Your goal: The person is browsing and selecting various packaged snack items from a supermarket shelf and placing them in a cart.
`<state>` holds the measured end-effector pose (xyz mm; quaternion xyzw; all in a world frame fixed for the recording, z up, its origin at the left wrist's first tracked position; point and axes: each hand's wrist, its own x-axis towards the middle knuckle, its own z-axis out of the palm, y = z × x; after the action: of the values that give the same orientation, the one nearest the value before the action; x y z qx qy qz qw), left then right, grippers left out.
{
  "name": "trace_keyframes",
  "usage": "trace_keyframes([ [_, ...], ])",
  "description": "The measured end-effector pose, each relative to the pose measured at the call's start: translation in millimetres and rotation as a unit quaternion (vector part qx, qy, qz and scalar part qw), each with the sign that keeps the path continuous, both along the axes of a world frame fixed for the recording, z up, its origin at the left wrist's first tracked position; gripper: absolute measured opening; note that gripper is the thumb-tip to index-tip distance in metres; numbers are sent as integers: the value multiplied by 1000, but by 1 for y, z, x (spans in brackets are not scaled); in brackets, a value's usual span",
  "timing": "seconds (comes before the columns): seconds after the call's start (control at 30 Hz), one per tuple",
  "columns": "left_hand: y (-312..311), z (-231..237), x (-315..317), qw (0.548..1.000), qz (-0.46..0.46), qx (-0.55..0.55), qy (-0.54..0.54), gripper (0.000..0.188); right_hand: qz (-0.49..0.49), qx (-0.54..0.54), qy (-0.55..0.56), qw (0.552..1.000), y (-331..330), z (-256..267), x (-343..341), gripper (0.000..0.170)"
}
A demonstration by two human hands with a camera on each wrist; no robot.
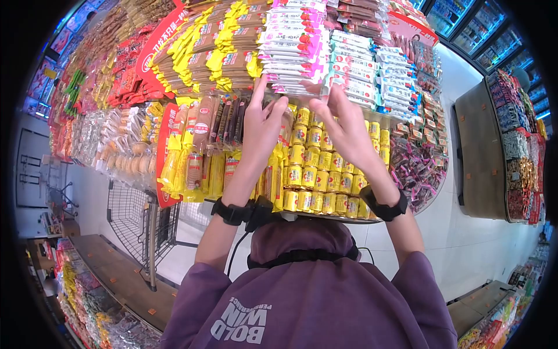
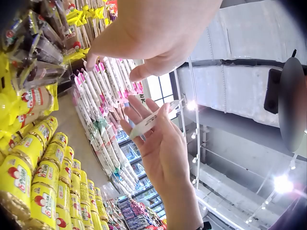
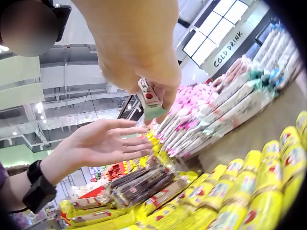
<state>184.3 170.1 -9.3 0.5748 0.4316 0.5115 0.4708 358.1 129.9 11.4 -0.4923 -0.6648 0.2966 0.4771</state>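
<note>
My right hand (image 1: 347,128) pinches a slim white stick-shaped snack packet (image 2: 147,122) with a pale mint-green end. The packet (image 3: 149,98) carries a red picture and lies across the fingers, slanting upward in the left wrist view. Opposite it, my left hand (image 1: 264,125) holds nothing, its fingers stretched toward the stacked pink-and-white packets (image 1: 293,43). Palm and extended fingers of that left hand (image 3: 108,143) show in the right wrist view. Just right of the pink stack lie white packets with mint-green ends (image 1: 353,67), close beyond my right hand.
Rows of yellow wrapped cylinders (image 1: 319,174) fill the display's near edge below my hands. Dark and yellow snack packs (image 1: 224,122) stand to the left. A wire shopping cart (image 1: 136,215) is at the lower left, and another stocked stand (image 1: 494,145) at the right.
</note>
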Motion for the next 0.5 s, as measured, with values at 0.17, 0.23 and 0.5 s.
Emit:
trace_keyframes([
  [0.17,-32,19,-20,1000,-15,9,0,57,-51,-5,-87,995,7,26,62,36],
  [0.23,-44,22,-29,1000,-23,-3,9,54,-83,-16,-177,981,21,43,91,33],
  [0.5,-73,29,-30,997,-70,-11,39,45,-28,-7,-386,922,128,39,157,29],
])
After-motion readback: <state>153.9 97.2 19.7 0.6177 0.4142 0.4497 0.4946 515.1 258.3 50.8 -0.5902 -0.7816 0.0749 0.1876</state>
